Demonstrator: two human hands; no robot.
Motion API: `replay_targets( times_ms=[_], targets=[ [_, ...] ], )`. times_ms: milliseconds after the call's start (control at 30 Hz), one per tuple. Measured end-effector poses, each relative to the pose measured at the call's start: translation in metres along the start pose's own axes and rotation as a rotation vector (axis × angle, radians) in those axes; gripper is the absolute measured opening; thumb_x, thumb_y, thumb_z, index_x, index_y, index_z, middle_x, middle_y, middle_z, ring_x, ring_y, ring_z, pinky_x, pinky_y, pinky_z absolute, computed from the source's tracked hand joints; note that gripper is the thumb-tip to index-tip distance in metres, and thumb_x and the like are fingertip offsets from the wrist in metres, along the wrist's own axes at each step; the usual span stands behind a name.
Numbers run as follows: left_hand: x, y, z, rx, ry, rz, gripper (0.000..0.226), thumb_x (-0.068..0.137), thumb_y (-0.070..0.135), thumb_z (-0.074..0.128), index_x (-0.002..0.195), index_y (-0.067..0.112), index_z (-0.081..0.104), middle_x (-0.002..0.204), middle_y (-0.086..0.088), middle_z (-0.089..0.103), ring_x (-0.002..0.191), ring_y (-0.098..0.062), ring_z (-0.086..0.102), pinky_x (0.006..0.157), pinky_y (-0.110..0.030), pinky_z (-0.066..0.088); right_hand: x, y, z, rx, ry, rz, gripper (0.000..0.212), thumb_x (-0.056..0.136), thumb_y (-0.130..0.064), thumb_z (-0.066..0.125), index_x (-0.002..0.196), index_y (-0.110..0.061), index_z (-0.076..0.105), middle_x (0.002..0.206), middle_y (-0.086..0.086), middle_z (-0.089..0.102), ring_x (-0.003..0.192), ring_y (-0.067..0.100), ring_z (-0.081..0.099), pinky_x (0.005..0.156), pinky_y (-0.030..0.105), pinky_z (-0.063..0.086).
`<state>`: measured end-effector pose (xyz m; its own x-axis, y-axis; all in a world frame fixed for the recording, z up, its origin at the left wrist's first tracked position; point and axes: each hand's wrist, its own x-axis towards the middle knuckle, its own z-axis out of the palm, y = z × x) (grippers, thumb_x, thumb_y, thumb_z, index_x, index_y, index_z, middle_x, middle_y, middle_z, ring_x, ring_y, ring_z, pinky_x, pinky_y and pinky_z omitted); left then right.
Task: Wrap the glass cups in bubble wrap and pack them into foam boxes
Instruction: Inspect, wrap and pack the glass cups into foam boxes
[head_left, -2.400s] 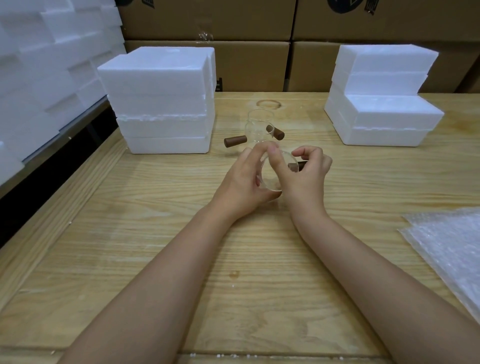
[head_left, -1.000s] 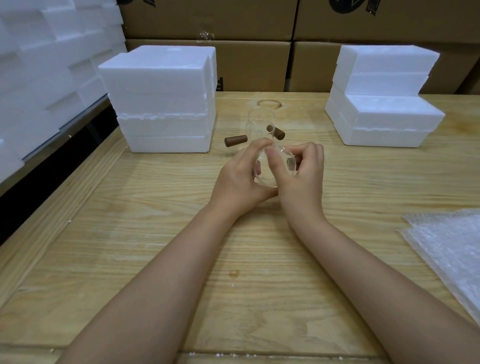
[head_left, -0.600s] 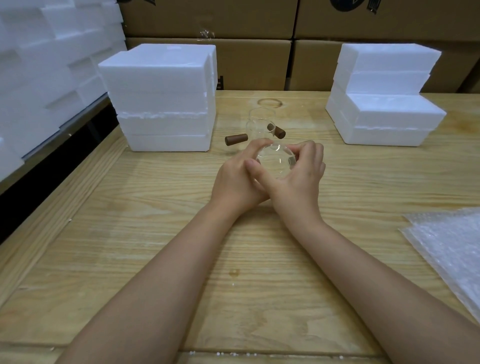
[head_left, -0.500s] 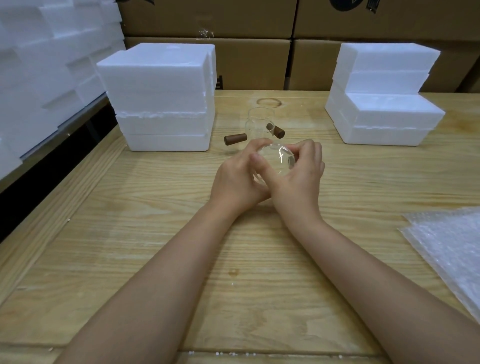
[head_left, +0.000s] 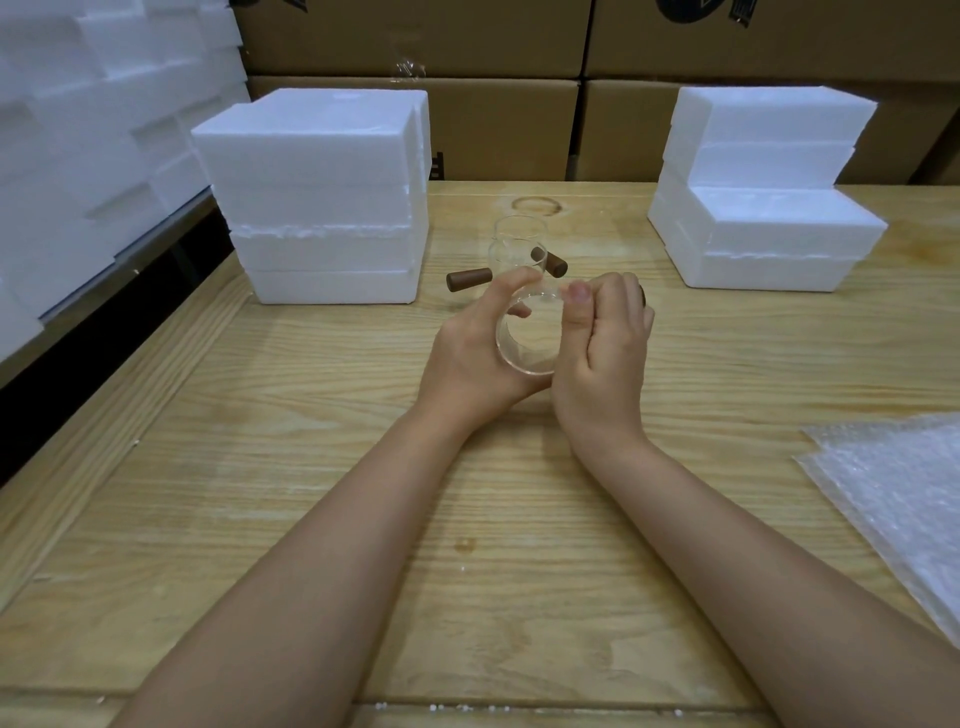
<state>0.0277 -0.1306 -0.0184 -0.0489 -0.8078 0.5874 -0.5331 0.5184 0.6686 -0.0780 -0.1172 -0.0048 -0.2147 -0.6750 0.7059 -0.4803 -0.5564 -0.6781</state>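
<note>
One glass cup (head_left: 530, 345) between curled left hand (head_left: 467, 358), right hand (head_left: 608, 353)

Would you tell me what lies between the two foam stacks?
In the head view, clear glass cups with brown handles stand on the table between the left foam stack and the right foam stack.

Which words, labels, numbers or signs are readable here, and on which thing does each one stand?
None can be read.
Cardboard boxes: black print at the top edge, cut off by the frame, unreadable.
Small black mark behind the left foam boxes: partly hidden, unreadable.
</note>
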Motion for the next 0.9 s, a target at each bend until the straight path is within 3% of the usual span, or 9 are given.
replay_targets(
  times_ms=[200, 267, 333, 433, 533, 600, 733, 800, 900],
  targets=[
    [0.001, -0.002, -0.001, -0.131, 0.034, 0.037, 0.081, 0.059, 0.049, 0.072, 0.133, 0.048, 0.037, 0.116, 0.02, 0.059, 0.078, -0.012, 0.065, 0.077, -0.032, 0.056, -0.001, 0.004, -0.002, 0.038, 0.004, -0.078, 0.028, 0.098, -0.009, 0.038, 0.092, 0.008, 0.059, 0.099, -0.001, 0.037, 0.094, 0.021, 0.042, 0.091, 0.034, 0.037],
    [0.002, -0.005, -0.002, -0.157, 0.042, 0.044, 0.085, 0.062, 0.047, 0.077, 0.136, 0.052, 0.034, 0.12, 0.023, 0.057, 0.078, -0.014, 0.067, 0.077, -0.031, 0.056, 0.0, 0.005, -0.003, 0.089, 0.022, -0.092, 0.021, 0.095, -0.001, 0.041, 0.093, 0.008, 0.06, 0.105, 0.001, 0.033, 0.102, 0.013, 0.04, 0.096, 0.023, 0.036],
    [0.003, -0.008, -0.002, -0.168, 0.054, 0.051, 0.087, 0.063, 0.045, 0.082, 0.136, 0.054, 0.035, 0.123, 0.026, 0.054, 0.07, -0.011, 0.067, 0.069, -0.022, 0.054, 0.001, 0.007, -0.004, 0.163, 0.043, -0.078, 0.018, 0.093, 0.003, 0.042, 0.102, 0.0, 0.058, 0.111, 0.006, 0.034, 0.108, 0.005, 0.04, 0.096, 0.016, 0.035],
    [0.003, -0.008, -0.002, -0.139, 0.038, 0.102, 0.087, 0.064, 0.04, 0.084, 0.136, 0.052, 0.036, 0.127, 0.036, 0.046, 0.071, -0.01, 0.066, 0.061, -0.015, 0.049, 0.005, 0.009, -0.006, 0.278, 0.059, 0.091, 0.02, 0.096, -0.009, 0.043, 0.115, -0.016, 0.046, 0.11, 0.008, 0.045, 0.103, 0.026, 0.053, 0.089, 0.03, 0.046],
    [0.003, -0.009, -0.001, -0.177, 0.025, 0.083, 0.094, 0.063, 0.038, 0.085, 0.137, 0.059, 0.031, 0.128, 0.041, 0.042, 0.085, -0.007, 0.066, 0.06, -0.02, 0.054, 0.007, 0.01, -0.006, 0.282, 0.068, 0.165, 0.011, 0.097, -0.018, 0.043, 0.106, -0.024, 0.045, 0.095, -0.005, 0.052, 0.091, 0.026, 0.057, 0.081, 0.023, 0.045],
    [0.003, -0.011, 0.0, -0.247, -0.01, 0.029, 0.107, 0.061, 0.039, 0.088, 0.14, 0.061, 0.02, 0.135, 0.034, 0.041, 0.099, -0.003, 0.064, 0.069, -0.023, 0.057, 0.007, 0.009, -0.005, 0.265, 0.066, 0.137, 0.012, 0.096, -0.018, 0.043, 0.096, -0.03, 0.042, 0.091, -0.006, 0.051, 0.088, 0.027, 0.057, 0.078, 0.022, 0.044],
    [0.005, -0.014, -0.001, -0.389, -0.179, -0.099, 0.137, 0.06, 0.023, 0.092, 0.149, 0.044, -0.009, 0.148, 0.009, 0.037, 0.115, 0.007, 0.056, 0.088, -0.022, 0.051, 0.007, 0.008, -0.004, 0.236, 0.083, 0.051, 0.011, 0.095, -0.011, 0.043, 0.094, -0.021, 0.04, 0.094, 0.007, 0.048, 0.087, 0.029, 0.054, 0.079, 0.028, 0.044],
    [0.005, -0.015, -0.003, -0.429, -0.227, -0.099, 0.133, 0.063, 0.012, 0.089, 0.153, 0.029, -0.008, 0.143, 0.003, 0.044, 0.11, 0.009, 0.057, 0.083, -0.014, 0.049, 0.007, 0.007, -0.004, 0.216, 0.084, 0.005, 0.015, 0.095, -0.008, 0.044, 0.094, -0.022, 0.039, 0.093, 0.009, 0.047, 0.085, 0.029, 0.053, 0.077, 0.03, 0.044],
    [0.005, -0.009, -0.01, -0.611, -0.264, -0.231, 0.121, 0.062, 0.008, 0.086, 0.154, 0.019, 0.009, 0.139, 0.004, 0.051, 0.101, -0.011, 0.067, 0.072, -0.023, 0.056, 0.007, 0.008, -0.005, 0.192, 0.056, -0.022, 0.021, 0.095, -0.006, 0.045, 0.093, -0.025, 0.038, 0.093, 0.012, 0.048, 0.084, 0.029, 0.052, 0.075, 0.038, 0.047]
  ],
)
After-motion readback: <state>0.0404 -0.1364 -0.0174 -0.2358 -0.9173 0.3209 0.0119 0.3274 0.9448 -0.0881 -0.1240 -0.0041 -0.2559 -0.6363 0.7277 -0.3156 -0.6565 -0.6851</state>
